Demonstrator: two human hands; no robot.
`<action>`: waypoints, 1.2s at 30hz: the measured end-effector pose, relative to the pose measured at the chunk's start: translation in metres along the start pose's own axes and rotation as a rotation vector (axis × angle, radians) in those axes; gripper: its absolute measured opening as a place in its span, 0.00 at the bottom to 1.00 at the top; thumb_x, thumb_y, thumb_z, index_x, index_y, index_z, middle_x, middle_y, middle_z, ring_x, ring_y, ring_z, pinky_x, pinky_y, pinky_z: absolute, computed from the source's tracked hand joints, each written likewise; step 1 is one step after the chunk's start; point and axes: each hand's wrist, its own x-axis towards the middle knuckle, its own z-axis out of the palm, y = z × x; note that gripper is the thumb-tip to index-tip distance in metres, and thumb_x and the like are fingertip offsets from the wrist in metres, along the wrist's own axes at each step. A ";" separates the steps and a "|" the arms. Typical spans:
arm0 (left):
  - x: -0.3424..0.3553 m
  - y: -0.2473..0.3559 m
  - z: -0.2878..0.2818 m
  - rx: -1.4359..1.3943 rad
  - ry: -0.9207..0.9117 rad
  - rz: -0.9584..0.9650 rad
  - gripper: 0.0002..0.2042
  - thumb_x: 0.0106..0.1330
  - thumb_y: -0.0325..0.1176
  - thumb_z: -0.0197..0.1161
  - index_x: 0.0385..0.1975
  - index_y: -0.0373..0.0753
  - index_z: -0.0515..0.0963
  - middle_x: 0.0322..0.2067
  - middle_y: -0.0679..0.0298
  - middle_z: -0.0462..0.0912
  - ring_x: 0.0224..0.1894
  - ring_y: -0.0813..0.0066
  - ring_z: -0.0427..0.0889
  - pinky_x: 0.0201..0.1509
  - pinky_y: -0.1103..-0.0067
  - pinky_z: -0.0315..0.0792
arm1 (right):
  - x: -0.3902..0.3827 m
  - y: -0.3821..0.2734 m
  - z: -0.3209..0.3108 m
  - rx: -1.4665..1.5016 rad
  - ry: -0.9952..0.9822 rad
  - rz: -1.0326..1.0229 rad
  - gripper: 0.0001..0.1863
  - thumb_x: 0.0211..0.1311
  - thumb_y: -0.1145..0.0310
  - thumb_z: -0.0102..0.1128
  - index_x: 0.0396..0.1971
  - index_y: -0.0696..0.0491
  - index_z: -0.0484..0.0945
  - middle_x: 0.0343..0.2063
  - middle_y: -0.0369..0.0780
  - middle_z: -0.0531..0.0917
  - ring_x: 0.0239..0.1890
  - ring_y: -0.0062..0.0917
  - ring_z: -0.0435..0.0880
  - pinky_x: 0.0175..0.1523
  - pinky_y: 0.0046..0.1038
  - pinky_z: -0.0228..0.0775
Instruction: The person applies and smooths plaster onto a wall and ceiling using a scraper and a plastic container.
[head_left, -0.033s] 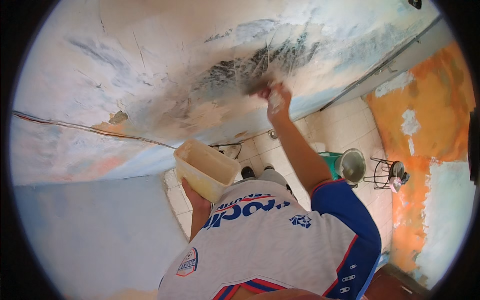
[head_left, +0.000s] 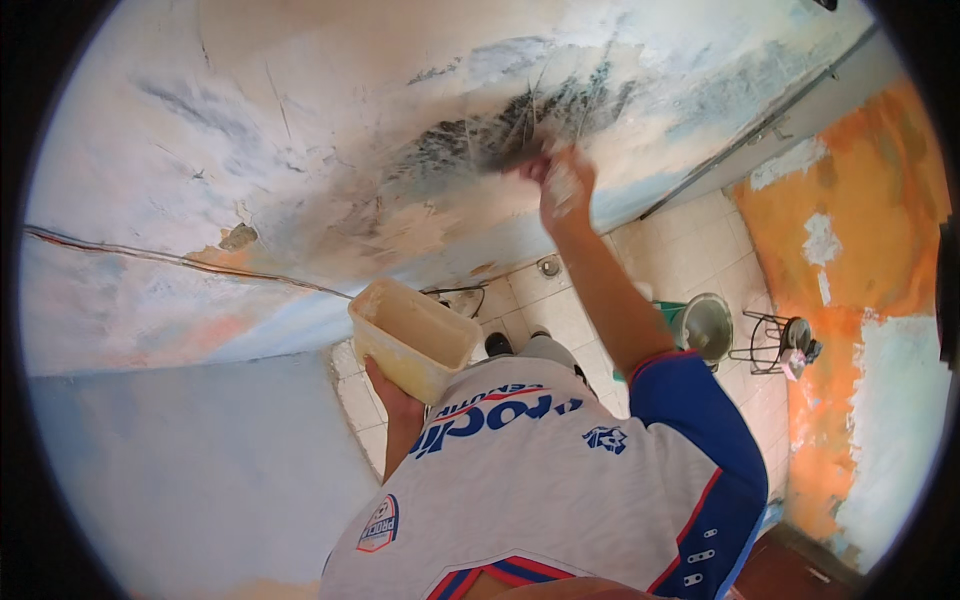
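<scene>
My left hand [head_left: 395, 395] is closed round the lower side of a cream plastic tub [head_left: 408, 375], tilted so its mouth shows; whitish residue coats its inner walls. Up and to the right, my right hand [head_left: 563, 185] grips a flat, dark-bladed scraper [head_left: 518, 156], smeared by motion, against or very near the wall. White smears cover the back of this hand. The patchy wall [head_left: 330, 130] shows pale coating, peach and blue areas, and a dark scratched patch [head_left: 445, 145] beside the scraper.
A cable [head_left: 190, 262] runs along the wall at left, below a chipped hole [head_left: 238, 237]. On the tiled floor [head_left: 670, 245] stand a grey bucket [head_left: 706, 328], a green container [head_left: 667, 311] and a black metal stand [head_left: 765, 340]. An orange, patched wall [head_left: 850, 190] rises at right.
My right hand and the scraper have shifted slightly to the right along the wall, the forearm and sleeve with them. My left hand and the tub have hardly moved.
</scene>
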 end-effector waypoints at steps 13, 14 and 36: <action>0.016 0.002 0.024 -0.084 -0.122 0.069 0.32 0.74 0.58 0.34 0.70 0.45 0.54 0.69 0.58 0.60 0.69 0.55 0.61 0.71 0.60 0.59 | -0.029 -0.117 0.005 -0.002 0.068 -0.009 0.09 0.63 0.70 0.53 0.40 0.58 0.73 0.39 0.45 0.83 0.39 0.34 0.85 0.45 0.36 0.79; 0.015 0.000 0.029 -0.093 -0.140 0.050 0.32 0.74 0.58 0.34 0.70 0.45 0.55 0.68 0.58 0.60 0.69 0.55 0.61 0.71 0.60 0.60 | -0.029 -0.054 -0.089 0.139 -0.055 -0.079 0.11 0.65 0.66 0.56 0.43 0.54 0.76 0.44 0.42 0.82 0.46 0.32 0.84 0.52 0.40 0.77; 0.017 -0.015 0.040 0.070 -0.083 -0.104 0.31 0.74 0.59 0.37 0.69 0.45 0.57 0.67 0.60 0.64 0.67 0.57 0.64 0.70 0.62 0.60 | 0.046 -0.199 0.052 0.088 -0.538 -0.350 0.17 0.72 0.60 0.48 0.32 0.60 0.76 0.32 0.48 0.83 0.36 0.40 0.86 0.46 0.40 0.80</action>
